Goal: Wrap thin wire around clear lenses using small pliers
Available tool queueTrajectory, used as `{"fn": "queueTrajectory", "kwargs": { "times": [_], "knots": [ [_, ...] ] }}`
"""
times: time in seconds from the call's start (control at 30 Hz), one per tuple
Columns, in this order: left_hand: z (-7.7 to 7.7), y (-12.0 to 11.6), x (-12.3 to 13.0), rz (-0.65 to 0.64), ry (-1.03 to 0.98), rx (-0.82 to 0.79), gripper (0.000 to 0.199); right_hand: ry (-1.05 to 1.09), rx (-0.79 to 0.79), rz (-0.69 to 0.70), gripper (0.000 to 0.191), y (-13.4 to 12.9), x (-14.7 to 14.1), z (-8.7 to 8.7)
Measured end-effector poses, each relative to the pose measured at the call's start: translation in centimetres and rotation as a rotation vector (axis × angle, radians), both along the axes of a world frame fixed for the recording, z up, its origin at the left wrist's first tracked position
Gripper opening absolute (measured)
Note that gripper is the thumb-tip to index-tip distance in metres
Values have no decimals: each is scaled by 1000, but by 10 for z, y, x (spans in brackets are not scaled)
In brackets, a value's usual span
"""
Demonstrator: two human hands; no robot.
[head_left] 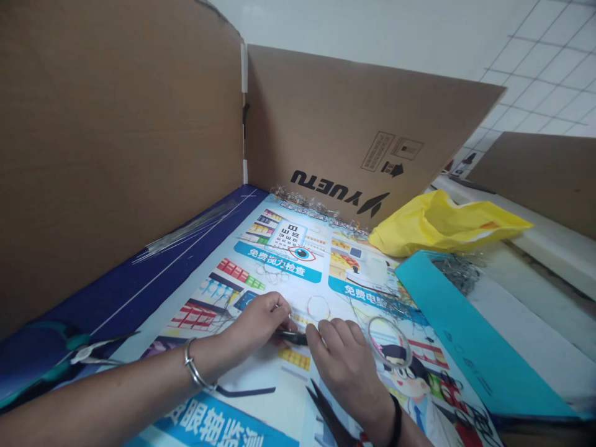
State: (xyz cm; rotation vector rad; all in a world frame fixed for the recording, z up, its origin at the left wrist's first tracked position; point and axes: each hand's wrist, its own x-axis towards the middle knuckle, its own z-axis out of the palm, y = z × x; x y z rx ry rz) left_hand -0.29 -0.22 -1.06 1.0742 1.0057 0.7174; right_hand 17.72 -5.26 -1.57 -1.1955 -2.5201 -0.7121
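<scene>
My left hand [263, 323], with a silver bangle at the wrist, pinches what looks like a thin wire [289, 316], mostly hidden by the fingertips. Close beside it, my right hand [342, 360] is closed around a dark tool that looks like pliers [293, 337]. Its dark jaws point left, to the left fingertips; its handles are hidden in the fist. Below my right hand lie scissors [328, 410] with dark blades. A wire ring [319, 307] rests just beyond the hands, and a coil of clear wire [390, 341] lies right of them.
Under everything is a printed poster [279, 298]. Green-handled cutters [69, 357] lie at left, near a bundle of straight wires [186, 230]. Cardboard panels [344, 124] wall the back and left. At right are a yellow bag [437, 226] and a turquoise box [465, 335] with tangled wire.
</scene>
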Motion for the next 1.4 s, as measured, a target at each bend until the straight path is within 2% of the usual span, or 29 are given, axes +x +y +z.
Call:
{"fn": "queueTrajectory", "kwargs": {
  "times": [0.2,0.43,0.67,0.93,1.17,1.4],
  "knots": [
    [1,1,1,11,-36,-50,18,22,53,-12,23,0,1,0],
    [2,-2,1,-3,-42,-38,22,23,83,9,24,-2,-1,0],
    [-5,-1,2,-10,-46,-22,20,-4,30,7,23,-3,-3,3],
    [0,-2,1,-31,-16,-41,22,16,1,13,22,-2,-2,5],
    [2,4,-5,-93,142,29,16,22,-14,11,22,0,-1,3],
    [4,6,-6,-118,163,54,18,43,-20,20,21,-1,2,2]
  ]
}}
